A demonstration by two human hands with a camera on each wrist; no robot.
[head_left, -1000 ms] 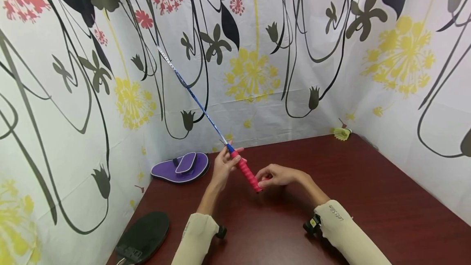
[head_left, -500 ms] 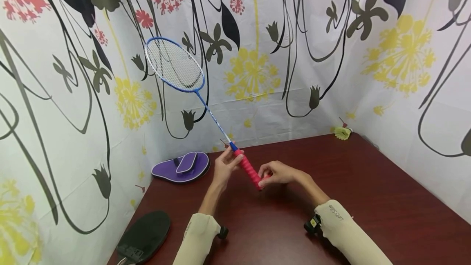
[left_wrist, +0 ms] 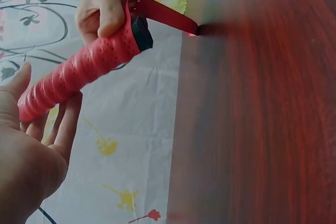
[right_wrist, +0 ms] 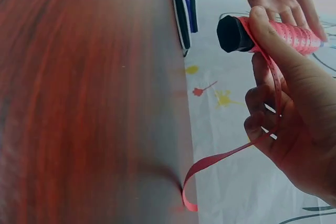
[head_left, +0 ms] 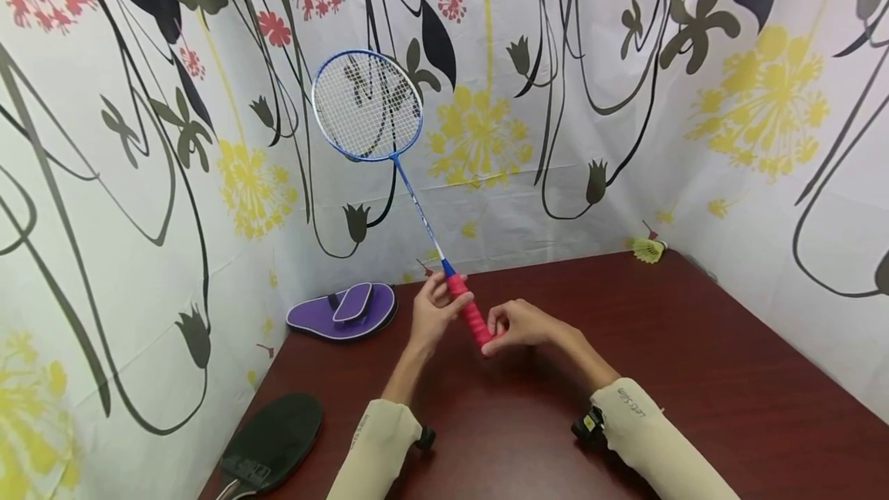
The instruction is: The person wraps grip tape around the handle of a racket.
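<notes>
A blue-and-white badminton racket is held up over the table, its head up to the left and strings facing me. Perforated red grip tape winds in ridges around its handle. My left hand holds the upper handle, thumb on one side and fingers on the other. At the butt end, my right hand pinches the tape between thumb and fingers. A loose strip of tape runs from there across the right fingers and hangs down toward the table. The dark butt cap shows bare at the end.
The dark red-brown table meets flower-printed curtains at the back and sides. A purple paddle case lies back left, a black table tennis paddle front left. A yellow shuttlecock sits in the far right corner.
The racket has turned about its long axis, its head going from edge-on to face-on. It has tilted more upright and shifted right. The left hand moved slightly right; the right hand keeps its pinch.
</notes>
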